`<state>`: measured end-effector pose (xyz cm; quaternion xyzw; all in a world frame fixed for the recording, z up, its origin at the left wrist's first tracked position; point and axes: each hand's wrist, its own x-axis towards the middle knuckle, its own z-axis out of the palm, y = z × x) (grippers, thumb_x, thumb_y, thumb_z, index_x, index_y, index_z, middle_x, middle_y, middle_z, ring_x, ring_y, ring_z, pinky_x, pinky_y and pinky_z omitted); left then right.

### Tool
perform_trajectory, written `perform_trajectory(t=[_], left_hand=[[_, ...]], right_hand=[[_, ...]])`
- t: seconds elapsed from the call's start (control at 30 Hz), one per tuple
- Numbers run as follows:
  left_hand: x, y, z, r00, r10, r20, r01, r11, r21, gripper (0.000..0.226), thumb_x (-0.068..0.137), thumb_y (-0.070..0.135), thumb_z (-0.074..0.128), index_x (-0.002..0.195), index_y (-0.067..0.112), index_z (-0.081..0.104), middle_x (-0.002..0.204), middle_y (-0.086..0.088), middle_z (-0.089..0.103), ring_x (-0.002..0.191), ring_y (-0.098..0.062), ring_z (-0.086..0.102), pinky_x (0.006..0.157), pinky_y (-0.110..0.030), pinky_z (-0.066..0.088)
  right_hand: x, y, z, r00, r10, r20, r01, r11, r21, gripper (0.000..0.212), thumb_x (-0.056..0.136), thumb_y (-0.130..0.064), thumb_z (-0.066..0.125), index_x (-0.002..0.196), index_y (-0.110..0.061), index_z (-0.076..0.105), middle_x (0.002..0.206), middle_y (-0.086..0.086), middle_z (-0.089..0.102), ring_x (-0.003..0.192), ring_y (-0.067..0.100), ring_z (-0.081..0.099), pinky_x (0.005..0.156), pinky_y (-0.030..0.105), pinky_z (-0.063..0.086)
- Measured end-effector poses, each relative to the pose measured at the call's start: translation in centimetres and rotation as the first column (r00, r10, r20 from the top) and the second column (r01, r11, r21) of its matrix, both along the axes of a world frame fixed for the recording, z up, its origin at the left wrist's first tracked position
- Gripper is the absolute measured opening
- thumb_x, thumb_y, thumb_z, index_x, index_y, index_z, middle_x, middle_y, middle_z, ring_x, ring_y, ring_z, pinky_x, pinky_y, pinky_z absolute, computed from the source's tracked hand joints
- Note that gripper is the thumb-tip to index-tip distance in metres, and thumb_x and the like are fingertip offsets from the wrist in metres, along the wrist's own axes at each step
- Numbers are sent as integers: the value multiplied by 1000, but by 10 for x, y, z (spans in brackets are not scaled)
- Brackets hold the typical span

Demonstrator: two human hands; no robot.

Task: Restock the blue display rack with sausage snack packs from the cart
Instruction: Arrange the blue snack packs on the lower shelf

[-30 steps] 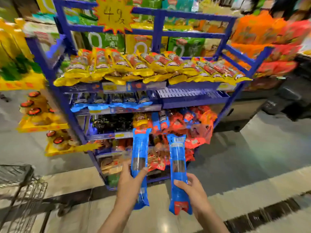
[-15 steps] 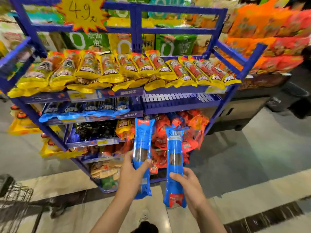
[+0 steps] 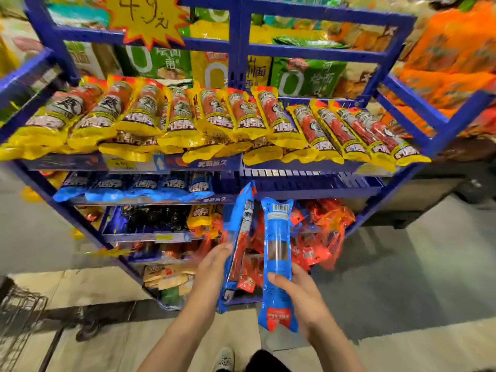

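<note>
Each hand's grip holds one blue sausage pack upright before the blue rack (image 3: 308, 183): left hand (image 3: 212, 267) on the edge-on left pack (image 3: 239, 237), right hand (image 3: 300, 294) around the right pack (image 3: 277, 253).

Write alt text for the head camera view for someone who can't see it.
A person's left hand and right hand each hold a long blue plastic sausage pack before a blue metal display rack, its top shelf lined with yellow sausage packs.

place: shop; signs: blue display rack (image 3: 316, 52) stacked with snack packs (image 3: 174, 114); starburst price sign (image 3: 147, 20)
</note>
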<state>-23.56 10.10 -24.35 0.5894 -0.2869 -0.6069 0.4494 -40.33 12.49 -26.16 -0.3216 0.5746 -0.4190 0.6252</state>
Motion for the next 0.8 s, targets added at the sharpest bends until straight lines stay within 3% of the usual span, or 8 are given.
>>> perform_trajectory(t=[0.1, 0.23, 0.33, 0.43, 0.5, 0.6, 0.7, 0.8], left_hand=[[-3, -2, 8, 987, 27, -161, -17, 998, 63, 27, 94, 31, 48, 87, 10, 64, 61, -4, 60, 56, -19, 54, 60, -34, 44], [-4, -1, 15, 939, -5, -343, 32, 997, 72, 28, 83, 38, 60, 88, 10, 61, 62, -4, 57, 50, -15, 53, 46, -25, 44], [-5, -5, 13, 955, -16, -298, 30, 999, 45, 49, 61, 29, 82, 98, 5, 62, 77, -12, 68, 63, -22, 63, 58, -31, 51], [-9, -7, 12, 959, 29, -281, -19, 999, 41, 61, 58, 16, 82, 113, 2, 60, 97, -21, 68, 82, -30, 63, 74, -39, 49], [-10, -8, 12, 962, 12, -271, -10, 1000, 11, 49, 68, 18, 74, 113, 7, 62, 98, -16, 70, 80, -26, 66, 73, -36, 51], [-11, -11, 16, 958, -51, -281, 50, 999, -12, 28, 84, 22, 62, 111, 14, 62, 81, -8, 69, 66, -19, 66, 68, -35, 54], [-11, -20, 21, 957, -48, -285, 53, 999, 11, 22, 89, 26, 58, 103, 10, 59, 70, -10, 61, 54, -20, 60, 55, -31, 52], [-5, -37, 23, 971, -2, -241, 12, 999, 42, 31, 88, 32, 59, 101, 4, 58, 73, -14, 62, 55, -22, 59, 57, -32, 52]], right_hand=[[-5, -13, 6, 997, 71, 26, -70, 997, -25, 39, 70, -14, 76, 106, -11, 63, 90, 8, 70, 79, 21, 66, 71, 35, 54], [-11, -27, 14, 990, 127, 60, -127, 992, -10, 40, 74, -12, 75, 111, -9, 60, 96, 14, 69, 80, 21, 66, 71, 34, 55], [-16, -36, 17, 986, 157, 50, -155, 987, -33, 33, 81, -11, 71, 112, -13, 60, 96, 12, 68, 80, 20, 66, 69, 33, 54], [-18, -41, 17, 982, 177, 66, -175, 984, -42, 25, 86, -9, 64, 110, -11, 60, 88, 12, 66, 74, 20, 64, 64, 30, 53], [-20, -43, 17, 977, 200, 79, -196, 979, -52, 26, 85, -11, 65, 111, -11, 61, 89, 12, 64, 77, 21, 62, 66, 31, 53], [-24, -45, 17, 975, 204, 83, -201, 979, -44, 28, 85, -11, 65, 113, -11, 61, 90, 12, 65, 77, 21, 62, 66, 30, 54], [-28, -48, 16, 980, 188, 71, -187, 982, -13, 28, 84, -11, 66, 112, -12, 62, 91, 13, 67, 76, 22, 64, 65, 32, 53], [-32, -50, 14, 984, 173, 42, -174, 985, 4, 28, 84, -12, 67, 111, -14, 63, 96, 12, 70, 79, 21, 66, 69, 34, 54]])
